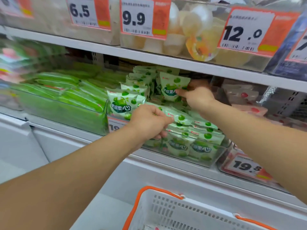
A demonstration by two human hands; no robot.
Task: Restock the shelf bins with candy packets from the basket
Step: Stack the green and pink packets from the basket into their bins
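A clear shelf bin (216, 156) in the middle shelf holds several pale green candy packets (199, 146) printed with green fruit. My right hand (197, 95) reaches deep into the bin and pinches one upright green packet (171, 88) near the back. My left hand (149, 120) grips a flat green packet (181, 117) lying on top of the pile at the bin's front. More packets stand upright at the bin's left (123, 103). The white basket (166, 211) with orange handles sits below, at the bottom edge.
A bin of darker green packets (66, 97) stands to the left, a bin of pink-red packets (245, 100) to the right. The shelf above carries bins of pale jelly cups (191, 30) behind price tags. A white shelf front runs below the bins.
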